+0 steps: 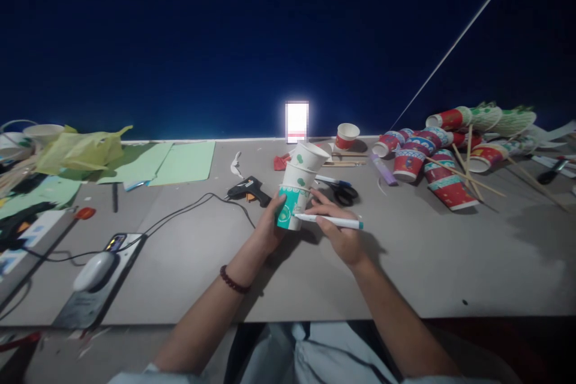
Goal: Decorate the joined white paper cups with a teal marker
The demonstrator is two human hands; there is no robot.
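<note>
My left hand [270, 225] is wrapped round a tilted stack of paper cups [292, 192], white with green prints, above the table. The lowest cup carries a teal coloured area on its side. In my right hand [344, 237] is a white marker [330, 221] with a teal end, its tip at the side of that lowest cup. Fingers of the right hand also reach close to the stack. Just beyond the hands lie a black hot glue gun [249, 190] and black-handled scissors [344, 192].
Red patterned paper cups [409, 162] and wooden sticks [468, 177] lie at the right. A small red cup [348, 135] stands near the wall. At left are green paper sheets [184, 162], a yellow plastic bag [81, 153], a power strip [27, 249] and a phone [85, 306]; a cable crosses the table.
</note>
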